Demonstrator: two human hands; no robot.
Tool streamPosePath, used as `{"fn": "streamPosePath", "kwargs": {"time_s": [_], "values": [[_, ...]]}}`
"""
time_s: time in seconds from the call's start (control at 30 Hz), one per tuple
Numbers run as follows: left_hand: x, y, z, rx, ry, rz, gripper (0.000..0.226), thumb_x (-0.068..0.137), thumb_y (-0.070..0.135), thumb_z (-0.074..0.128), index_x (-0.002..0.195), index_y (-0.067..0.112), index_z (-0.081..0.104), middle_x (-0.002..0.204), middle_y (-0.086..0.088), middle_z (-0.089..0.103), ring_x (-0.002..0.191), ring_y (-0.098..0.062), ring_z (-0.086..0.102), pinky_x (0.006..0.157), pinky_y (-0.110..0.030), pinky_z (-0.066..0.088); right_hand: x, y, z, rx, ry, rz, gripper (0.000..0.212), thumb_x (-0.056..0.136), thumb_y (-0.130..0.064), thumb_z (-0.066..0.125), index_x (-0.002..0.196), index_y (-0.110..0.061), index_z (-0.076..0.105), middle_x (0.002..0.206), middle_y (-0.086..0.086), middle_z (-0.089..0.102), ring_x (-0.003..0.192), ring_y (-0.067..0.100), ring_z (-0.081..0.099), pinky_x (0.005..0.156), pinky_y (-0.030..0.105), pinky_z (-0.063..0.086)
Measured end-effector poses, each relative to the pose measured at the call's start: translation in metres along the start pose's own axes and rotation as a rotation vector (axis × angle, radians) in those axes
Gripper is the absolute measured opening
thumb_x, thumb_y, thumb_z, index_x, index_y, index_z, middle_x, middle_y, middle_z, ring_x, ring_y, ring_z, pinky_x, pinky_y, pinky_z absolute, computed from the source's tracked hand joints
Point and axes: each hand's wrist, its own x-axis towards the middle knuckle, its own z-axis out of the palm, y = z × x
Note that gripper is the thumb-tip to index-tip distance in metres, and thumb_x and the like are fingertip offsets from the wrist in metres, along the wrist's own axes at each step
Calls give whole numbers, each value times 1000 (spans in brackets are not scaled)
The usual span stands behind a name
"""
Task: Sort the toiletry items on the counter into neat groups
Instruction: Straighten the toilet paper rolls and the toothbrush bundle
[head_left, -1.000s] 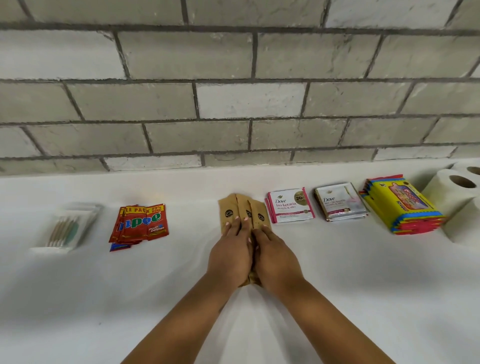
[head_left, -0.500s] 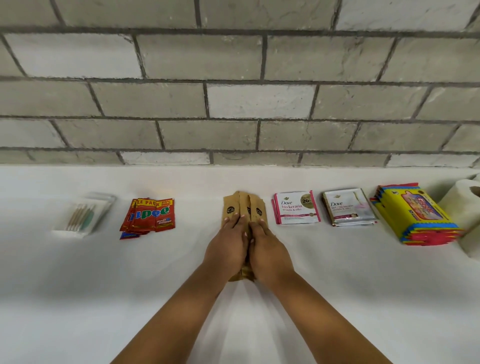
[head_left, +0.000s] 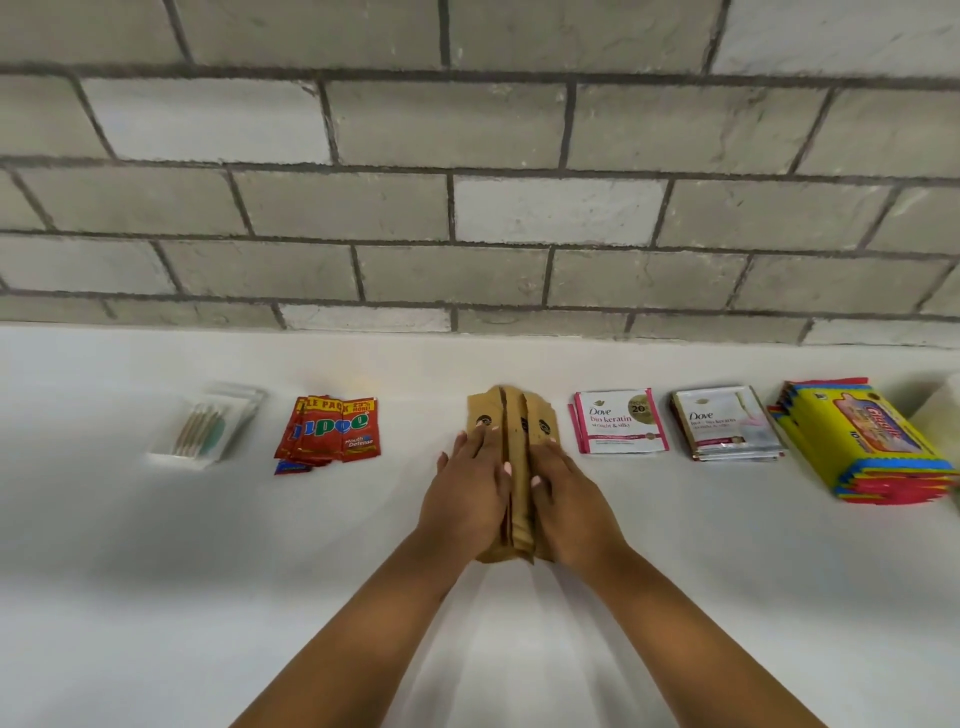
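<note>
Both hands lie flat with straight fingers, the left hand (head_left: 467, 499) and right hand (head_left: 566, 504) pressing the long sides of matte brown paper sachets (head_left: 517, 467). The sachets sit mid-counter (head_left: 156, 597), glossy white Dove packets (head_left: 619, 422) at their 3 o'clock.

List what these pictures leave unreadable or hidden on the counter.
Head view only:
- brown paper packets: middle and near parts covered by the left hand and right hand; count unclear.
- white object at the right edge: cut off by the frame.
- clear packet of sticks: blurred, contents uncertain.
- yellow packs: label too blurred to read.
- blue sachet: mostly hidden under the red sachets.
</note>
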Motion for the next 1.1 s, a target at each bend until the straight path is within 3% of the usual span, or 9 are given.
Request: {"fn": "streamPosePath", "kwargs": {"time_s": [0.1,0.17,0.23,0.33,0.43,0.5,0.63,0.77,1.1], "values": [[-6,-21,-18,-16,27,9,51,101,31,26,150,21,14,160,0,10,148,-23,3,119,-41,3,-2,-5,-5,77,25,69,40,99,-34,28,134,-22,45,138,-2,47,124,15,50,110,37,38],[-11,-44,-34,-74,98,9,49,101,26,31,149,22,20,158,2,15,148,-20,7,120,-41,10,-4,-11,-8,83,85,82,33,101,-27,31,130,-23,47,131,-2,53,115,13,54,107,33,39],[-14,-71,-52,-154,218,-9,46,100,19,35,146,21,31,155,1,28,145,-18,21,119,-38,21,-3,-25,-10,-25,143,32,45,98,-32,29,139,-17,41,144,4,44,130,23,45,109,31,31],[-9,-114,-74,-248,313,-105,43,98,11,37,140,16,41,148,-4,40,136,-21,39,113,-35,32,6,-62,-2,-44,161,-28,52,96,-34,33,145,-19,33,153,-1,31,139,18,34,112,23,22],[-2,-154,-84,-221,224,-213,47,98,13,36,144,14,31,152,-11,31,138,-28,33,114,-45,29,24,-107,25,8,78,-123,45,97,-15,43,141,-24,40,153,-5,31,138,13,35,108,14,20],[-1,-174,-84,-118,93,-237,52,99,18,33,148,13,17,157,-12,16,145,-29,16,118,-49,16,39,-132,54,-49,-41,-161,47,98,-17,39,145,-24,33,156,-3,25,140,17,33,114,26,22],[-2,-192,-80,5,-42,-204,59,101,30,28,151,17,1,160,-7,-5,148,-25,-4,117,-49,0,63,-159,107,-117,-175,-166,50,99,-18,34,148,-19,24,157,5,22,144,24,21,118,41,11],[-1,-194,-76,102,-101,-172,59,102,34,22,150,14,-4,160,-8,-8,147,-25,-6,117,-46,-4,69,-164,127,-247,-238,-126,51,101,-27,28,151,-20,15,160,6,9,148,27,3,118,45,1],[9,-163,-61,177,-133,-106,61,101,34,22,150,9,-5,159,-14,-5,147,-33,-5,118,-43,0,65,-140,115,-236,-177,-63,53,101,-24,28,151,-23,12,160,2,7,148,22,1,119,37,-1]]}}
